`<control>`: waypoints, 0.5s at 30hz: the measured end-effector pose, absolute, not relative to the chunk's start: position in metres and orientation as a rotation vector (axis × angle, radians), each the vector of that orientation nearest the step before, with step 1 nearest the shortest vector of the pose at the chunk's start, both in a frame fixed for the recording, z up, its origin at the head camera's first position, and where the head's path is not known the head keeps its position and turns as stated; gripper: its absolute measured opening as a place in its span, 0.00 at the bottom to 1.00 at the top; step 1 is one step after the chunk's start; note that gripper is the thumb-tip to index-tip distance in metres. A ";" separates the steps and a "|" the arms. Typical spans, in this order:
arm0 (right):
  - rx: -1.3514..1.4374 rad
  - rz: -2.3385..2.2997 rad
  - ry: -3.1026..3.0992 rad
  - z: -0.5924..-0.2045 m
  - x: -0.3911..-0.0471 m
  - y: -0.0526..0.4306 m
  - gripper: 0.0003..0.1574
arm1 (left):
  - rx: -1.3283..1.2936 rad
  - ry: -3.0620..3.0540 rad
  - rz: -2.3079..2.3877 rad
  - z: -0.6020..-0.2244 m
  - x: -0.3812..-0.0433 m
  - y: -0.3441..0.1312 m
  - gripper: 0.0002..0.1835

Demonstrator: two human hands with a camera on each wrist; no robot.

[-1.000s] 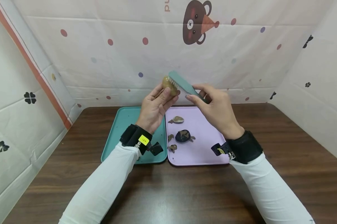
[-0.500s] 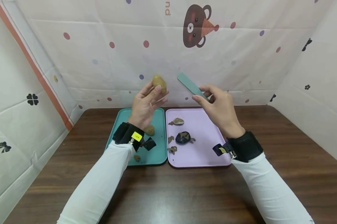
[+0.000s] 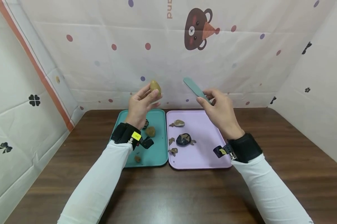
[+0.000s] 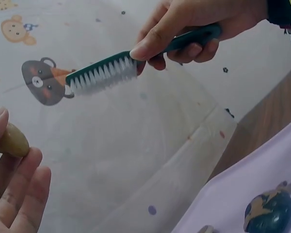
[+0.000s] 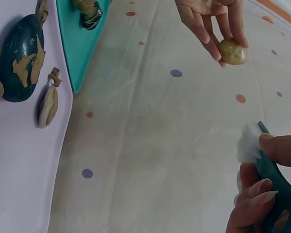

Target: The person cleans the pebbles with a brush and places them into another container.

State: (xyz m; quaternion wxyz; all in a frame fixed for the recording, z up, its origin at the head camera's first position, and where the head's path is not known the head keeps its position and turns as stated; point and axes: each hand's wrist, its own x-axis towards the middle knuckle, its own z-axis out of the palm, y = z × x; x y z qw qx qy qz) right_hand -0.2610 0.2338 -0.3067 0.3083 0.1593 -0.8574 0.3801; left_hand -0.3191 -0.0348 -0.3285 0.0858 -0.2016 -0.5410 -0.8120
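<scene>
My left hand point(image 3: 139, 107) pinches a smooth yellow-brown stone point(image 3: 155, 87) between thumb and fingertips, raised above the teal tray point(image 3: 158, 152). Facing it, my right hand point(image 3: 220, 113) grips a teal brush point(image 3: 194, 87) by its handle, over the lilac tray point(image 3: 206, 152). White bristles point(image 4: 104, 75) show along the brush head in the left wrist view. Brush and stone are apart, with a gap between them. On the lilac tray lie a dark stone point(image 3: 182, 140) with brown patches, a smaller pale stone point(image 3: 179, 123) and brown clay-like bits point(image 3: 173, 151).
The teal tray holds a brown stone point(image 3: 150, 131), a dark striped stone point(image 3: 145, 124) partly behind my left wrist, and a small brown piece point(image 3: 137, 159). Both trays stand side by side on a wooden table point(image 3: 168, 196). A patterned sheet point(image 3: 115, 68) hangs behind.
A second ago the bristles touched the stone. My left hand has since moved left and slightly down with the stone, turning it; my right hand has drawn the brush slightly right and down.
</scene>
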 end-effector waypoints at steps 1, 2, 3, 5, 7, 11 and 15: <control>0.417 1.005 -2.272 -0.308 -0.262 0.234 0.20 | -0.590 -1.625 -2.412 -0.330 -0.320 -0.036 0.26; 0.409 1.005 -2.279 -0.310 -0.263 0.234 0.20 | -0.575 -1.635 -2.406 -0.332 -0.320 -0.037 0.26; 0.398 1.004 -2.287 -0.311 -0.264 0.234 0.20 | -0.560 -1.645 -2.398 -0.334 -0.321 -0.038 0.26; 0.372 1.006 -2.302 -0.313 -0.266 0.235 0.21 | -0.522 -1.660 -2.382 -0.336 -0.323 -0.039 0.27; 0.345 1.015 -2.319 -0.315 -0.268 0.237 0.22 | -0.484 -1.660 -2.377 -0.338 -0.325 -0.041 0.27; 0.303 1.032 -2.350 -0.316 -0.272 0.241 0.23 | -0.397 -1.668 -2.359 -0.341 -0.328 -0.045 0.27; 0.276 1.033 -2.383 -0.317 -0.274 0.245 0.24 | -0.315 -1.693 -2.339 -0.345 -0.331 -0.050 0.27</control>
